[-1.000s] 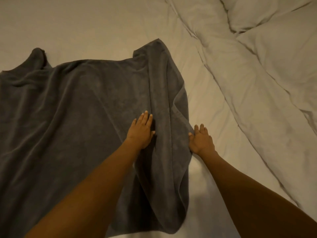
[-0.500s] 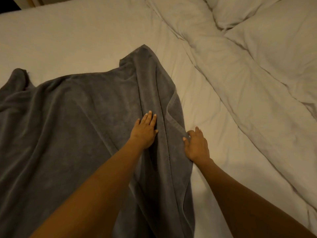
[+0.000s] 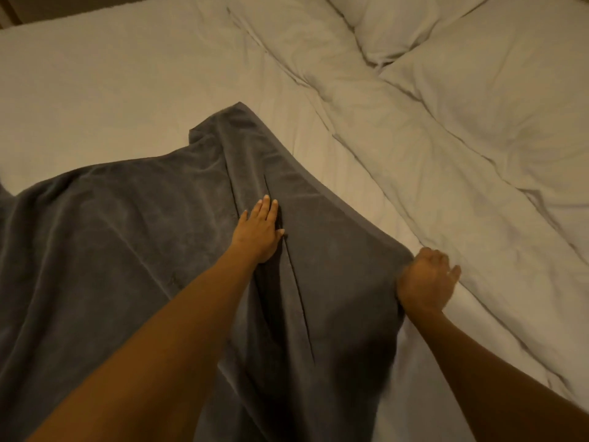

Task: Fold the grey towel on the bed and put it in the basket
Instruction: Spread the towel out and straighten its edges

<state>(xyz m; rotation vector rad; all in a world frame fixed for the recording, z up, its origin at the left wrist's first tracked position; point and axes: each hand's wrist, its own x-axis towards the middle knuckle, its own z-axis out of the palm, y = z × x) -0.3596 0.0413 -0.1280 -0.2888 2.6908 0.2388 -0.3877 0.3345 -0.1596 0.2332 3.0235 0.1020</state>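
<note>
The grey towel (image 3: 111, 250) lies spread and wrinkled across the left and middle of the bed, one corner pointing away from me. My left hand (image 3: 259, 231) presses flat on it beside a long crease, fingers straight. My right hand (image 3: 425, 282) grips the towel's right edge and holds it out to the right, slightly blurred. No basket is in view.
The white bed sheet (image 3: 111, 84) stretches behind and to the right of the towel. A rumpled white duvet (image 3: 446, 129) and a pillow (image 3: 404, 23) fill the upper right. The bed's far edge shows at the top left.
My right hand has closed on the towel's right edge and pulled it to the right, widening the fold. My left hand has stayed flat on the towel. The view has tilted up.
</note>
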